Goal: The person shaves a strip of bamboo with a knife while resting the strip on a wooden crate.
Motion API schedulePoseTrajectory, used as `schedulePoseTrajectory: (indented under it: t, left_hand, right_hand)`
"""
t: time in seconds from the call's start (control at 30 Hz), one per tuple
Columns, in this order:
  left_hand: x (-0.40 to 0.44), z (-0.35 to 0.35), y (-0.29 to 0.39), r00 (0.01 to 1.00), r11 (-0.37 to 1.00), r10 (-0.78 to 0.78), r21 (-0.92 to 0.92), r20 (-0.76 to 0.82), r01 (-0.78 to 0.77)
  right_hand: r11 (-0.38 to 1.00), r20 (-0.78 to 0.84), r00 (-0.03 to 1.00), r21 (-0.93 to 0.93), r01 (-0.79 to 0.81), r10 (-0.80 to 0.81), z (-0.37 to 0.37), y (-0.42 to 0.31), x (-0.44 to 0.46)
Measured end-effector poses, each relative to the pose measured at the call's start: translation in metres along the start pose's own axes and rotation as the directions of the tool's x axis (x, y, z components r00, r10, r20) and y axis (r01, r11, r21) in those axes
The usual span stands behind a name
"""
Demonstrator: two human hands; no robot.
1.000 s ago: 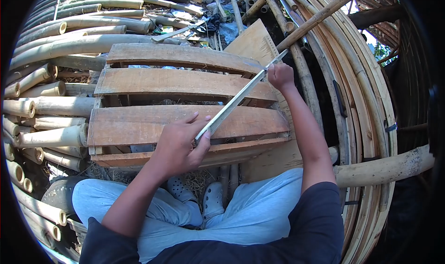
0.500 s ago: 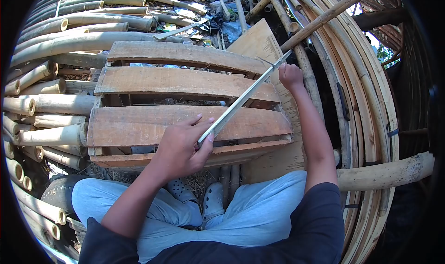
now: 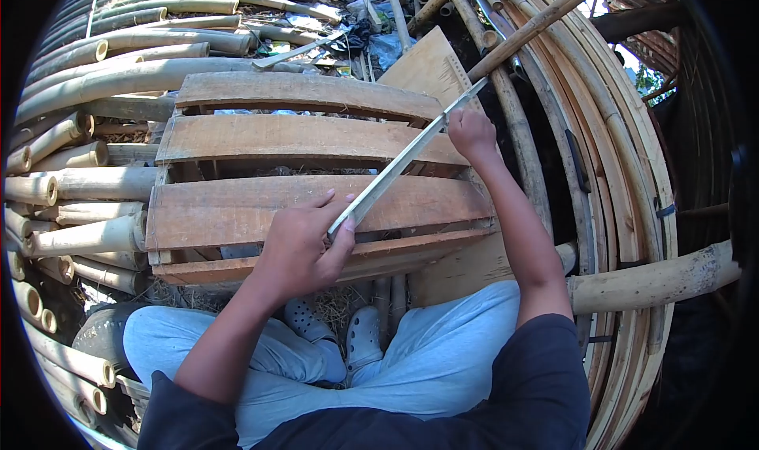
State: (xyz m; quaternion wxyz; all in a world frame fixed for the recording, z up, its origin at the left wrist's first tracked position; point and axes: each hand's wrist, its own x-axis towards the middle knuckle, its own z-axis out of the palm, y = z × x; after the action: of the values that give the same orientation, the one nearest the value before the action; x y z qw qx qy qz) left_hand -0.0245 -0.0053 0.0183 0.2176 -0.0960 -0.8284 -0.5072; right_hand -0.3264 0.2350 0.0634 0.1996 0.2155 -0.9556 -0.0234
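A thin pale strip [image 3: 407, 156] runs diagonally over a wooden slatted crate [image 3: 316, 201]. My left hand [image 3: 304, 241] grips its lower end between thumb and fingers, above the crate's front slats. Near the strip's upper end, my right hand [image 3: 472, 132] is closed in a fist beside the crate's right edge. What that fist holds is mostly hidden; a thin piece touches the strip there. A flat board [image 3: 431, 64] lies under the crate's right side.
Stacked bamboo poles [image 3: 107, 180] fill the left. Long split wooden strips [image 3: 624, 165] curve down the right. A thick bamboo pole [image 3: 652, 280] juts in at right, and a thinner pole [image 3: 541, 27] slants across the upper right. My feet in clogs [image 3: 364, 338] are below the crate.
My right hand moved outward to the upper right along the strip, then came back toward the lower left. My left hand keeps its grip, with only a slight shift.
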Motion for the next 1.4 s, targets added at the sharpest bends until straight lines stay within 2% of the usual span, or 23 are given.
schedulePoseTrajectory:
  t: [0.03,0.17,0.2,0.23,0.3,0.33,0.4,0.43,0.47,0.57,0.67,0.77,0.8,0.83,0.87,0.93,0.97,1.03,1.07,1.17,1.2,1.33,1.4]
  left_hand:
    - [-0.001,0.000,-0.001,0.999,0.999,-0.034,-0.034,-0.029,0.033]
    - [0.001,0.001,0.001,1.000,0.999,0.021,0.046,0.022,-0.022]
    - [0.001,0.000,0.001,1.000,1.000,-0.023,0.020,0.000,0.023]
    - [0.000,0.000,0.001,0.997,0.998,-0.069,-0.010,-0.025,0.069]
    - [-0.002,0.002,0.000,0.998,0.999,-0.049,-0.018,-0.047,0.048]
    - [-0.002,0.002,0.000,0.998,0.999,-0.031,-0.020,-0.062,0.029]
    - [-0.002,0.000,0.003,0.998,0.998,-0.055,-0.036,-0.018,0.054]
    - [0.000,-0.001,0.003,0.997,0.996,-0.072,-0.042,0.015,0.073]
    - [-0.001,-0.001,0.003,0.998,0.997,-0.067,-0.041,0.012,0.067]
    - [-0.003,0.002,-0.001,0.999,1.000,-0.017,-0.012,-0.048,0.017]
    - [-0.001,0.005,-0.002,0.997,0.999,0.045,0.022,-0.066,-0.043]
    - [0.000,0.001,0.002,1.000,0.997,0.000,0.077,-0.017,0.001]
    - [0.004,-0.010,0.011,0.987,0.987,-0.156,-0.019,0.034,0.157]
    - [0.007,-0.016,0.016,0.950,0.945,-0.300,-0.105,0.092,0.309]
    - [0.007,-0.013,0.011,0.951,0.947,-0.297,-0.104,0.085,0.304]
    - [0.002,-0.002,0.001,0.998,0.998,-0.006,-0.056,-0.056,0.003]
    - [0.000,0.001,-0.002,0.999,0.998,-0.008,-0.060,-0.050,0.005]
    - [0.001,0.004,0.001,0.999,1.000,-0.013,-0.010,-0.029,0.013]
    - [0.002,0.002,0.003,0.999,1.000,-0.009,-0.011,-0.034,0.009]
    - [0.001,-0.002,0.006,0.996,0.995,-0.059,-0.084,-0.063,0.054]
    - [0.003,-0.002,0.005,0.998,0.996,-0.035,-0.078,-0.050,0.031]
    - [0.001,0.002,0.000,0.998,0.996,-0.004,-0.092,-0.070,-0.002]
    - [-0.001,0.002,0.001,0.998,0.996,-0.012,-0.085,-0.060,0.007]
  right_hand:
    - [0.990,0.028,0.992,0.081,0.118,-0.121,0.002,-0.007,-0.008]
    - [0.998,-0.035,0.999,0.054,0.021,-0.019,0.007,0.000,-0.006]
    - [0.998,-0.038,0.999,0.055,0.021,-0.019,0.003,-0.011,-0.010]
    - [0.997,-0.024,0.998,0.052,0.065,-0.064,-0.003,-0.026,-0.019]
    - [0.975,-0.012,0.978,0.077,0.210,-0.210,-0.023,-0.056,-0.040]
    - [0.974,-0.019,0.977,0.075,0.213,-0.212,-0.023,-0.054,-0.035]
    - [1.000,0.032,0.999,-0.019,0.012,-0.011,-0.023,-0.040,-0.032]
    - [0.981,0.011,0.986,-0.106,-0.162,0.164,-0.029,-0.033,-0.027]
    - [0.981,0.004,0.987,-0.106,-0.162,0.163,-0.028,-0.031,-0.032]
    - [0.998,0.036,0.999,0.069,0.013,-0.015,-0.041,-0.062,-0.069]
    - [0.984,0.027,0.998,0.174,0.046,-0.051,-0.042,-0.057,-0.072]
    - [0.979,-0.053,0.998,0.199,0.044,-0.034,-0.040,-0.071,-0.078]
    - [0.977,-0.095,0.995,0.208,0.049,-0.030,-0.040,-0.077,-0.080]
    - [0.983,-0.012,0.996,0.162,0.092,-0.091,-0.038,-0.081,-0.088]
    - [0.982,-0.018,0.995,0.161,0.097,-0.095,-0.042,-0.083,-0.091]
    - [0.945,-0.048,0.973,0.232,0.230,-0.225,-0.049,-0.086,-0.098]
    - [0.947,-0.043,0.974,0.231,0.225,-0.221,-0.045,-0.077,-0.092]
    - [0.978,-0.022,0.999,0.202,0.052,-0.049,-0.042,-0.058,-0.068]
    - [0.979,-0.027,0.998,0.198,0.056,-0.051,-0.041,-0.061,-0.074]
    - [0.952,0.043,0.967,0.194,0.238,-0.251,-0.073,-0.119,-0.110]
    - [0.951,0.039,0.967,0.197,0.238,-0.250,-0.071,-0.118,-0.106]
    - [0.989,-0.072,0.993,0.115,0.096,-0.089,-0.044,-0.072,-0.070]
    - [0.991,0.002,0.992,-0.027,-0.127,0.127,-0.044,-0.061,-0.059]
